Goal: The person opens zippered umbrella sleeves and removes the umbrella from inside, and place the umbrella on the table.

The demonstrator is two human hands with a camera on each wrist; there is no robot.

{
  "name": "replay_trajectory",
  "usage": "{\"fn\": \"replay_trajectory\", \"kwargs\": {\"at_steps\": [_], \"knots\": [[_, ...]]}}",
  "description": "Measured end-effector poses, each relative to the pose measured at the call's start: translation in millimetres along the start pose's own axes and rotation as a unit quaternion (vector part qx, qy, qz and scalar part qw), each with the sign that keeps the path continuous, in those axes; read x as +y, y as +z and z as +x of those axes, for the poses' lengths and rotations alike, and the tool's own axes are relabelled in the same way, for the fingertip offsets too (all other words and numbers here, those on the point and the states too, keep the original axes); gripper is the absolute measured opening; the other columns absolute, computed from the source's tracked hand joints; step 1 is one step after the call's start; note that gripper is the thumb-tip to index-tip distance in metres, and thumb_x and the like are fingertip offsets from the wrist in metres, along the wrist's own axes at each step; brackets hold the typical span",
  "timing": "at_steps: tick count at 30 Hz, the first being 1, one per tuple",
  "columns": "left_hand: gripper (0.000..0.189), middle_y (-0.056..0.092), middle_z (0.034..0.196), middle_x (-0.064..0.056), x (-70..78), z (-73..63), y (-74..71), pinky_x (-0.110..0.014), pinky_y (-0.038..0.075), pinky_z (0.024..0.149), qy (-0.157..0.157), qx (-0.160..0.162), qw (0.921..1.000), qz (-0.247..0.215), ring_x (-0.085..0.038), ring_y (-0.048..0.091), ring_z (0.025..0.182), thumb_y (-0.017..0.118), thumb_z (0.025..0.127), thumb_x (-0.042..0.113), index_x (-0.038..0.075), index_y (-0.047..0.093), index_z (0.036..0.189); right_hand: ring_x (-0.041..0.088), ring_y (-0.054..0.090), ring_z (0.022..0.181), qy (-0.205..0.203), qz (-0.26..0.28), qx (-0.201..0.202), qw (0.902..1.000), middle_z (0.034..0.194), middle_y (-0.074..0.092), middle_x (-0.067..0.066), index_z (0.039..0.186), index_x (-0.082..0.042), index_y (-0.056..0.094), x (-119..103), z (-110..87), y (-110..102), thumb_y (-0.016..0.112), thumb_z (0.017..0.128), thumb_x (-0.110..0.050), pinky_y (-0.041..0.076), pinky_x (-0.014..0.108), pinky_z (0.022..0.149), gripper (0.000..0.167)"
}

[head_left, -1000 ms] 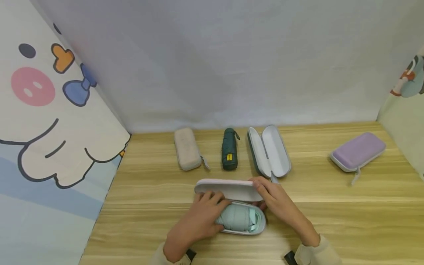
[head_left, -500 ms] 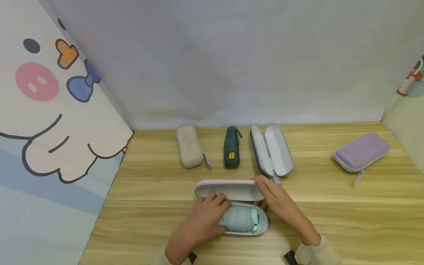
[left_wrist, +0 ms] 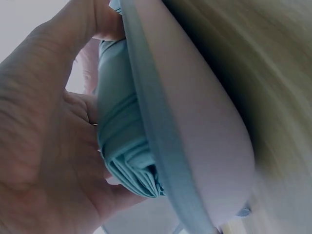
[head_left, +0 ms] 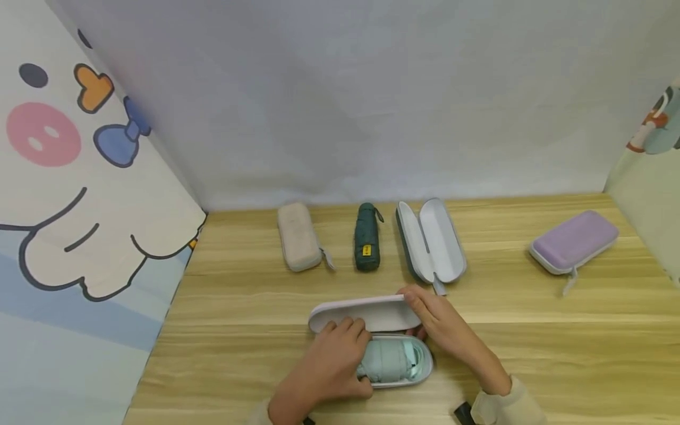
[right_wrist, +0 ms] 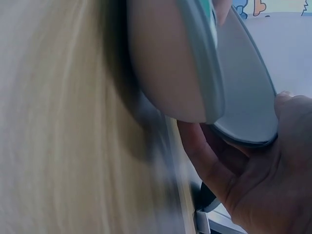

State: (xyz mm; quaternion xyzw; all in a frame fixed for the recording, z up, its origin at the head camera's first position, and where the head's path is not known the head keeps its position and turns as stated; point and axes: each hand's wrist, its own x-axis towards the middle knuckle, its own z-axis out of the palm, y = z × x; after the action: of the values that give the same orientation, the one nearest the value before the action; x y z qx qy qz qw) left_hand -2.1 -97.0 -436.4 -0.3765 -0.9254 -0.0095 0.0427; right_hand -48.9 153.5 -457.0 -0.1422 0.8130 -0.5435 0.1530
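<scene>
A mint-green folding umbrella (head_left: 386, 360) lies in the lower half of a pale hard case (left_wrist: 195, 112). Its wrist strap is bunched at the right end. My left hand (head_left: 336, 361) grips the umbrella across its left part, thumb on the near side and fingers on the far side, hiding that end. Behind, the raised case lid (head_left: 366, 314) leans back with its light grey inside showing. My right hand (head_left: 443, 323) holds the lid's right end, the thumb on its edge. In the right wrist view, fingers of the right hand (right_wrist: 273, 161) reach behind the lid and case.
Towards the back lie a closed beige case (head_left: 299, 237), a dark green folding umbrella (head_left: 367, 233) with a yellow label, and an opened green case (head_left: 443, 242) with a light lining. A closed purple case (head_left: 575, 241) lies at the right. A white backdrop (head_left: 398, 106) stands behind the wooden table.
The case and umbrella have come slightly nearer to me. My left hand has shifted a little to the right and nearer with them. The lid's left end has dipped; my right hand keeps its hold.
</scene>
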Motion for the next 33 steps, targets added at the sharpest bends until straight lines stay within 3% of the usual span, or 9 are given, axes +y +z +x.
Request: {"fn": "replay_trajectory", "kwargs": {"at_steps": [8, 13, 17, 21, 27, 31, 33], "knots": [[0.055, 0.058, 0.097, 0.006, -3.8, 0.1, -2.6, -0.023, 0.041, 0.061, 0.009, 0.017, 0.9994, -0.030, -0.010, 0.056, 0.080, 0.078, 0.065, 0.050, 0.016, 0.068, 0.107, 0.015, 0.070, 0.067, -0.003, -0.011, -0.001, 0.9999, 0.114, 0.070, 0.026, 0.133, -0.004, 0.063, -0.8, -0.4, -4.1, 0.039, 0.114, -0.028, 0.059, 0.032, 0.055, 0.039], [0.056, 0.060, 0.102, 0.008, -10.1, -1.6, -10.8, -0.019, 0.045, 0.067, 0.012, 0.024, 0.9912, -0.130, -0.004, 0.053, 0.081, 0.080, 0.065, 0.044, 0.017, 0.068, 0.113, 0.014, 0.069, 0.068, -0.008, -0.025, -0.004, 0.9997, 0.112, 0.070, 0.025, 0.131, -0.005, 0.063, 1.0, -1.2, -8.7, 0.039, 0.115, -0.028, 0.059, 0.031, 0.056, 0.038], [0.055, 0.061, 0.108, 0.011, -18.0, -3.2, -20.4, -0.015, 0.047, 0.072, -0.016, 0.021, 0.9713, -0.236, -0.001, 0.053, 0.085, 0.080, 0.066, 0.037, 0.019, 0.068, 0.116, 0.011, 0.065, 0.068, -0.021, -0.048, 0.004, 0.9986, 0.113, 0.070, 0.020, 0.130, -0.007, 0.065, 3.5, -3.2, -15.5, 0.040, 0.114, -0.027, 0.057, 0.030, 0.058, 0.035], [0.053, 0.062, 0.110, 0.011, -26.6, -3.9, -27.6, -0.015, 0.049, 0.073, -0.051, 0.034, 0.9478, -0.313, -0.001, 0.055, 0.085, 0.079, 0.067, 0.029, 0.019, 0.068, 0.118, 0.009, 0.062, 0.067, -0.021, -0.052, -0.008, 0.9984, 0.114, 0.069, 0.018, 0.132, -0.006, 0.064, 6.3, -7.6, -28.1, 0.041, 0.114, -0.026, 0.056, 0.030, 0.057, 0.035], [0.050, 0.067, 0.111, 0.008, -43.1, -3.3, -33.3, -0.024, 0.056, 0.078, -0.083, 0.081, 0.9152, -0.386, -0.004, 0.061, 0.090, 0.079, 0.070, 0.016, 0.019, 0.068, 0.118, 0.010, 0.063, 0.071, -0.002, -0.049, -0.028, 0.9984, 0.114, 0.068, 0.021, 0.138, -0.002, 0.061, 10.1, -12.5, -52.0, 0.038, 0.115, -0.026, 0.058, 0.031, 0.057, 0.041], [0.047, 0.069, 0.113, 0.004, -53.3, -0.1, -33.7, -0.029, 0.059, 0.082, -0.111, 0.090, 0.8967, -0.419, -0.011, 0.067, 0.098, 0.078, 0.073, 0.012, 0.017, 0.068, 0.119, 0.011, 0.066, 0.072, 0.000, -0.035, -0.037, 0.9987, 0.117, 0.067, 0.027, 0.145, 0.005, 0.055, 12.2, -17.0, -65.7, 0.037, 0.115, -0.024, 0.059, 0.032, 0.058, 0.045], [0.046, 0.070, 0.115, 0.000, -57.4, 3.0, -32.7, -0.032, 0.060, 0.085, -0.136, 0.092, 0.8824, -0.441, -0.016, 0.068, 0.102, 0.076, 0.076, 0.012, 0.014, 0.068, 0.121, 0.010, 0.066, 0.072, 0.000, -0.028, -0.040, 0.9988, 0.116, 0.068, 0.028, 0.144, 0.006, 0.055, 13.5, -19.6, -71.9, 0.036, 0.115, -0.023, 0.059, 0.033, 0.058, 0.046]]}}
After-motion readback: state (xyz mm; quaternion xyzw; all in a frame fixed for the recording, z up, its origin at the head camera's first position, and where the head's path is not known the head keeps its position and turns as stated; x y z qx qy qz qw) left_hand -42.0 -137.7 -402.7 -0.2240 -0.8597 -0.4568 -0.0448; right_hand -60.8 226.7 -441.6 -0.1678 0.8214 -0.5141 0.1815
